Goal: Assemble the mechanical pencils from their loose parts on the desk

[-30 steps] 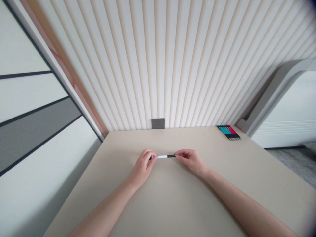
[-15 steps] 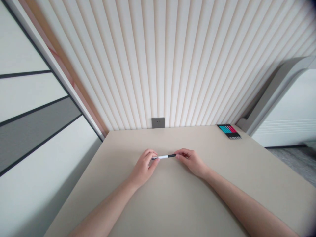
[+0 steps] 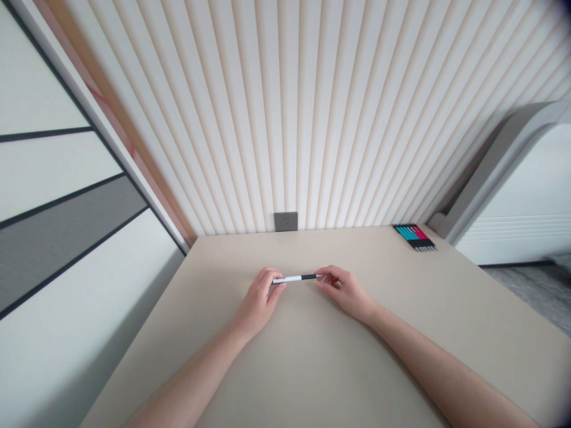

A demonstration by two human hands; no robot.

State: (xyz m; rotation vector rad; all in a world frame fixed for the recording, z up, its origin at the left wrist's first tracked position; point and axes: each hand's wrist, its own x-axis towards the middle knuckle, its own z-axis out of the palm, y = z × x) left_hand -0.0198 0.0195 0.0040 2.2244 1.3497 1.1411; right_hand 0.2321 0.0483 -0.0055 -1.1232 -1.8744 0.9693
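A pen [image 3: 293, 278] with a white barrel, a black grip and a pointed silver tip lies crosswise between my hands over the beige table. My left hand [image 3: 261, 300] pinches its left end between thumb and fingers, which partly cover that end. The tip points right, toward my right hand [image 3: 348, 291]. There the thumb and index finger are spread apart, with a gap between them. The index fingertip is close to the tip; whether it touches cannot be made out.
Several pens in teal, red and black [image 3: 414, 236] lie side by side at the table's back right. Behind the table [image 3: 303, 368] rises a ribbed white wall with a dark socket [image 3: 286, 222]. A white panel [image 3: 89, 261] stands left; a grey-white headboard-like piece [image 3: 513, 190] stands right.
My right thumb and fingers have parted from the pen's black end, and its silver tip now shows. The pen has risen slightly in view, still in my left hand.
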